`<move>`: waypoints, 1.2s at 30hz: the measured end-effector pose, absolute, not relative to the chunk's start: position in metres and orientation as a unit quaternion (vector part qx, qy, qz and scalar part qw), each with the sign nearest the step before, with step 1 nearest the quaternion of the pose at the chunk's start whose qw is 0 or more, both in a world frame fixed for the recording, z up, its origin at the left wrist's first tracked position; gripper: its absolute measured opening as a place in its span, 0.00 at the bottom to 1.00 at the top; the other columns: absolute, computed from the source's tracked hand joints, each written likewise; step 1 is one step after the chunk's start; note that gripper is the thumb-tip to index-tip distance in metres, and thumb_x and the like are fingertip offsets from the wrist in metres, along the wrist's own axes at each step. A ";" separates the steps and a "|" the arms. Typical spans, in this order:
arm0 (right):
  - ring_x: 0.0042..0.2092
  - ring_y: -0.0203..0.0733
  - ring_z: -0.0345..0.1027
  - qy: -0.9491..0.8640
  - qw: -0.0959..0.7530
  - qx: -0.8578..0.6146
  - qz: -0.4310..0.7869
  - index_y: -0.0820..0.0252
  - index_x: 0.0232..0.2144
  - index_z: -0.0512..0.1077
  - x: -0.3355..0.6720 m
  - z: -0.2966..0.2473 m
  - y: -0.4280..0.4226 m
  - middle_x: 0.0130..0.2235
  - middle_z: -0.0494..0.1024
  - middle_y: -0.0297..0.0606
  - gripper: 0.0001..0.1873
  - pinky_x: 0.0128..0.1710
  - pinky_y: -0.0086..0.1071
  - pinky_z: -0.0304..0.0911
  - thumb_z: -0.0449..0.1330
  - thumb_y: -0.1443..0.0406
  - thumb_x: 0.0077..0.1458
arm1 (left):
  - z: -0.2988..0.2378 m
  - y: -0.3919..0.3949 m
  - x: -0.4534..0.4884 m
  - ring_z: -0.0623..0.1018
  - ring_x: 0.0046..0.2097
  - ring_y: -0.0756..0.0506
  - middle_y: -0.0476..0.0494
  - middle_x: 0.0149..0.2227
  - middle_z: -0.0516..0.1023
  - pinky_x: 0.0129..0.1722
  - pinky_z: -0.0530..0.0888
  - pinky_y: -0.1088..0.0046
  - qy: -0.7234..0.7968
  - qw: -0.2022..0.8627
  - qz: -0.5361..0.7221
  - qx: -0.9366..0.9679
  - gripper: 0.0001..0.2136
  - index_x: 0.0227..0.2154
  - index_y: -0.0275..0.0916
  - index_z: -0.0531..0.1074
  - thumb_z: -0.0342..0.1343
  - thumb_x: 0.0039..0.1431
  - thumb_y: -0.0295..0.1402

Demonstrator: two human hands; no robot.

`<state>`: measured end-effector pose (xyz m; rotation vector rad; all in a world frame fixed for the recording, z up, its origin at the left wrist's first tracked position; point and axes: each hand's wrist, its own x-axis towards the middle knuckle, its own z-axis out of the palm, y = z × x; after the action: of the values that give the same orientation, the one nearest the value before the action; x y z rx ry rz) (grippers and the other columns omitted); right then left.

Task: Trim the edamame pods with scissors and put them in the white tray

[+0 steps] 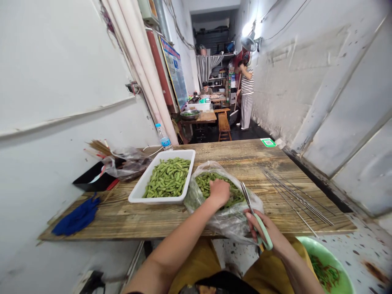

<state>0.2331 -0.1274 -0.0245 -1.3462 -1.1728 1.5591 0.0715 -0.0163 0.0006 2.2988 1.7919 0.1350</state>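
Under the left fingers (pixel 225 188) lie green pods (pixel 236 196) in a bag (pixel 228 223).

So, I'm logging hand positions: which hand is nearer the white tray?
Left. The left hand is in the bag of pods, just right of the white tray; the right hand holds scissors farther right.

- A smooth off-white wall (pixel 61 61) fills the upper left of the frame.
- A scuffed whitish plaster wall (pixel 309 77) spans the upper right.
- A bright white lamp (pixel 249 28) glows right of top centre.
- A blue rectangular printed board (pixel 174 71) hangs left of top centre, near a grey striped cloth curtain (pixel 208 67).
- A narrow brown wooden bench (pixel 224 121) stands above centre on a dark floor (pixel 259 130).
- A pale speckled floor (pixel 364 241) shows at lower right.
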 end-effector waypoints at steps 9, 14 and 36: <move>0.19 0.31 0.56 -0.457 0.371 -0.530 0.611 0.60 0.42 0.67 0.226 -0.030 -0.120 0.21 0.63 0.25 0.32 0.17 0.27 0.55 0.62 0.43 0.43 | 0.023 -0.010 0.000 0.74 0.46 0.39 0.40 0.39 0.80 0.49 0.60 0.61 0.625 0.147 0.096 0.761 0.10 0.36 0.42 0.79 0.55 0.54 0.32; 0.19 0.31 0.56 -0.463 0.368 -0.533 0.606 0.60 0.41 0.68 0.225 -0.028 -0.121 0.21 0.63 0.26 0.30 0.17 0.27 0.56 0.63 0.45 0.43 | 0.019 -0.011 0.013 0.75 0.43 0.38 0.35 0.36 0.80 0.48 0.60 0.58 0.596 0.126 0.121 0.784 0.11 0.30 0.37 0.80 0.54 0.57 0.35; 0.18 0.31 0.54 -0.539 0.325 -0.505 0.591 0.59 0.39 0.68 0.211 -0.040 -0.107 0.20 0.60 0.24 0.26 0.15 0.25 0.54 0.57 0.44 0.50 | 0.009 -0.023 0.010 0.75 0.33 0.46 0.46 0.31 0.79 0.39 0.69 0.73 0.468 0.325 0.216 0.793 0.18 0.48 0.38 0.71 0.45 0.58 0.28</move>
<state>0.2108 -0.1074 -0.0400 -1.3243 -1.4133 1.5483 0.0098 -0.0234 0.0092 2.0790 1.2258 0.5659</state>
